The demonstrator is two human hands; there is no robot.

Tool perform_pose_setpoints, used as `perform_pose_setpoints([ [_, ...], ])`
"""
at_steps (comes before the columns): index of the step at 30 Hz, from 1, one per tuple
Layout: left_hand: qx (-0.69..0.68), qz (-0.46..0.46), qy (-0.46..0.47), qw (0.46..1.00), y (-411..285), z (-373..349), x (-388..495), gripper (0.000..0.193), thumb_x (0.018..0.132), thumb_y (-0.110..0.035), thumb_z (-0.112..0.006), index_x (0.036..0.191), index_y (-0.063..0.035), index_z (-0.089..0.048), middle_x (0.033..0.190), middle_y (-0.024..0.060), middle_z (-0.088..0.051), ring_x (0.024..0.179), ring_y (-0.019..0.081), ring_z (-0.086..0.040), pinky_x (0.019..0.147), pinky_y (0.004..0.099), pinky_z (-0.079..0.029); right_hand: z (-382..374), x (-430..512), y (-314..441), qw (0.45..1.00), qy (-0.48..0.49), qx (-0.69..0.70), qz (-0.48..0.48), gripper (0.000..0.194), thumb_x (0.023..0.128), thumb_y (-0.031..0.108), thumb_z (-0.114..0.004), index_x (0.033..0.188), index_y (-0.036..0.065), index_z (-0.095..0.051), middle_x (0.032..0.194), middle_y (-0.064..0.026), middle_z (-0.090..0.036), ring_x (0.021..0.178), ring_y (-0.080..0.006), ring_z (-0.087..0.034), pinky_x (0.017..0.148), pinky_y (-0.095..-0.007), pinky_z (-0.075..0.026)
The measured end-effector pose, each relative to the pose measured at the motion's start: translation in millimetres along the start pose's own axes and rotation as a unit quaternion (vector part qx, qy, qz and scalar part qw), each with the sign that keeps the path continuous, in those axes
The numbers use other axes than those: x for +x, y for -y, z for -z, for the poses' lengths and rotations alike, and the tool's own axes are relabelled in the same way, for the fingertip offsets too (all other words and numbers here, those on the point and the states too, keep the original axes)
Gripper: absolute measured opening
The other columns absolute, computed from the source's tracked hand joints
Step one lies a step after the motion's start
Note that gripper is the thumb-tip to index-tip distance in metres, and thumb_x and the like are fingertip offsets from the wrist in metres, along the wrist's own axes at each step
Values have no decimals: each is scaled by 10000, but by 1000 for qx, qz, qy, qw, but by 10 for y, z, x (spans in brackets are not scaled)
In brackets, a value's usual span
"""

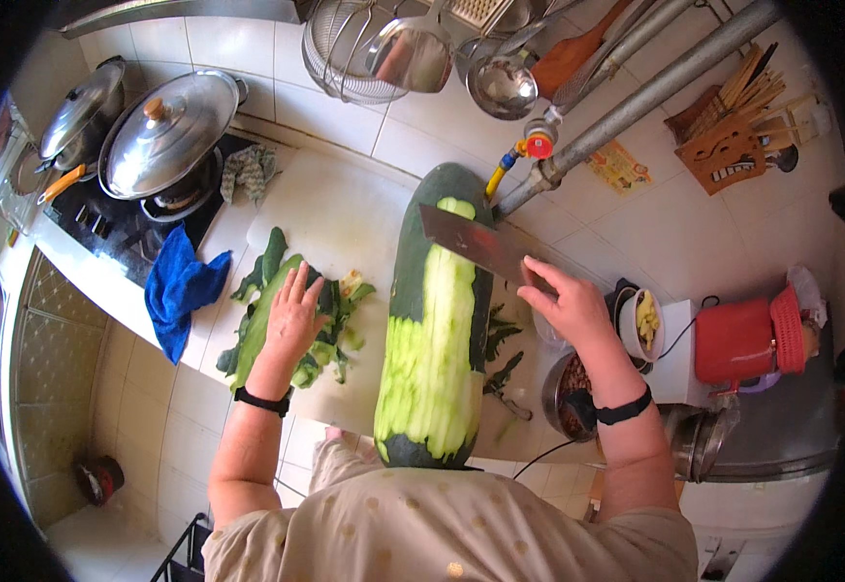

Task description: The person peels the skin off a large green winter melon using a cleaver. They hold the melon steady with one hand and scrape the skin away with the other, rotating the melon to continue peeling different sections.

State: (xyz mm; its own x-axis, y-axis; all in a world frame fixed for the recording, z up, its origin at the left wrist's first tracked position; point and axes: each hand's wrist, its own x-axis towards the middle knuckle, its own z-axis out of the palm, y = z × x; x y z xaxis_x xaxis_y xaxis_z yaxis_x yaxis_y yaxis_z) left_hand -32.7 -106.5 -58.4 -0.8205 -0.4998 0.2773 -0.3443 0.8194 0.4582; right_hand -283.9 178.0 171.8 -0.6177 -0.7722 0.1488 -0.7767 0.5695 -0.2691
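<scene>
A large winter melon [437, 349] lies lengthwise before me, its far end by the wall. A pale green strip runs along its top where the dark rind is off, and the near part is pared more widely. My right hand [568, 302] grips the handle end of a cleaver [473, 244], whose broad blade rests on or just over the far half of the melon; contact cannot be told. To the left, my left hand [295, 309] is spread, palm down, over or on a heap of green peelings [259, 338]. Whether it touches them is unclear.
A blue cloth [182, 287] hangs over the counter edge beside the stove, where a lidded steel pot [171, 138] stands. At right are a metal bowl [557, 396], a bowl of yellow pieces [644, 325] and a red appliance [735, 340]. A metal pipe [611, 120] slants beyond the melon.
</scene>
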Motion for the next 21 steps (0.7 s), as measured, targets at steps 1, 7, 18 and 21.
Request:
perform_pose_setpoints([
  [1,-19,-4,-18,1000,-32,-25,-69,559,778,-175,-811,1286,-61,-610,1451,185,-514,1329,384,-494,1089,466,-434,-11,-98,21,1000,20,2,23,502,839,493,-752,1262,234,-679,893,-87,-739,778,-319,-712,656,-404,-558],
  [7,-385,154,115,903,-611,-245,-630,461,909,-286,-736,1266,-26,-606,1222,195,-655,1105,333,-652,902,391,-543,-105,-512,8,999,-7,20,24,512,839,463,-770,1281,224,-669,862,-111,-734,744,-301,-719,640,-373,-560],
  [18,-275,29,17,961,-1139,111,-740,535,867,-229,-759,1331,-50,-561,1433,219,-501,1247,414,-541,988,450,-492,-516,-1624,-346,952,17,230,-200,488,918,260,-751,1367,124,-618,834,1,-700,701,-41,-567,665,-242,-496],
  [21,-235,-15,-1,972,-1336,257,-730,552,860,-219,-764,1341,-52,-552,1458,218,-477,1286,423,-501,1048,469,-444,-843,-1921,-233,967,-34,245,-68,517,879,277,-784,1350,134,-626,1025,-102,-754,856,-160,-736,757,-306,-574],
])
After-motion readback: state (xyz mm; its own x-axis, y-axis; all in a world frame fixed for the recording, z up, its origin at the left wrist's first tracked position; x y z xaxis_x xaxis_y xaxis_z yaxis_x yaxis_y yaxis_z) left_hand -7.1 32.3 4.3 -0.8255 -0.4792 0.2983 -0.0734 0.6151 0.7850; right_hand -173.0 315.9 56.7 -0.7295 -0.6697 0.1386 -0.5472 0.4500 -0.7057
